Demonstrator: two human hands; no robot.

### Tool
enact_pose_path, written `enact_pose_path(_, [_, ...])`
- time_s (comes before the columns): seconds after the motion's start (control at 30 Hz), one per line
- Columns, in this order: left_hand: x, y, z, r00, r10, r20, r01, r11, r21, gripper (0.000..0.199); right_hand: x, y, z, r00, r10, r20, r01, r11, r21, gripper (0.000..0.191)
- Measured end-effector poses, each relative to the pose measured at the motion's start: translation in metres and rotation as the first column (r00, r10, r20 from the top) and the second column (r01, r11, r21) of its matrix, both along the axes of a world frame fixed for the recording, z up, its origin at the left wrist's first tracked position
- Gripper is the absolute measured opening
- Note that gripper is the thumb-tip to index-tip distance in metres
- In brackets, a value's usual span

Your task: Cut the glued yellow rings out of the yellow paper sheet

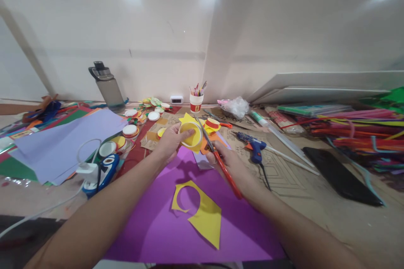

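My left hand point(172, 139) is closed on a round white-rimmed piece point(191, 135) backed with yellow paper, its thumb pressed on the yellow middle. Pointed edges of the paper stick out around the rim. Red-handled scissors point(225, 170) are in my right hand point(229, 162), their blades close beside the right edge of the round piece; I cannot tell whether they touch it. Below both hands, a yellow paper offcut point(208, 216) with a round hole lies on a purple sheet point(151, 222). An orange piece point(217, 138) shows partly behind my right hand.
Right of the hands lie a blue glue gun point(255, 146), a black phone point(342, 175) and colourful pipe cleaners point(356, 130). On the left are lilac paper point(72, 141), a power strip point(104, 174) and several round lids point(130, 130). A bottle point(109, 88) and pen cup point(196, 103) stand behind.
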State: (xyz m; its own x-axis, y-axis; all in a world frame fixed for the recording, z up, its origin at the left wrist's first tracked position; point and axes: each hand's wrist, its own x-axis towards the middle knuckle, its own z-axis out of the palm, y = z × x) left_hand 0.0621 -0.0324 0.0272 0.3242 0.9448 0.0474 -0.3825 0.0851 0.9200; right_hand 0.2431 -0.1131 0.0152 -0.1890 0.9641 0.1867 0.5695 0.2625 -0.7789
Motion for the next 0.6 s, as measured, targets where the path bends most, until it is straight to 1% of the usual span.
enact_pose_path(0.2, [-0.008, 0.006, -0.001, 0.998, -0.041, -0.051, 0.043, 0.998, 0.038, 0.038, -0.001, -0.002, 0.005, 1.0, 0.021, 0.001, -0.021, 0.999, -0.026, 0.031])
enact_pose_path(0.33, [-0.014, 0.009, 0.0, 0.994, -0.054, -0.097, 0.059, 0.997, 0.051, 0.038, 0.0, -0.003, 0.005, 0.999, 0.038, 0.009, -0.038, 0.999, -0.021, 0.028])
enact_pose_path(0.5, [-0.014, 0.008, 0.003, 0.99, -0.073, -0.123, 0.081, 0.995, 0.061, 0.037, 0.001, -0.002, 0.0, 0.998, 0.043, 0.04, -0.043, 0.999, 0.019, 0.029])
enact_pose_path(0.6, [-0.011, 0.005, 0.003, 0.989, -0.086, -0.124, 0.093, 0.994, 0.056, 0.04, 0.0, -0.001, 0.001, 0.998, 0.052, 0.02, -0.053, 0.997, 0.051, 0.027])
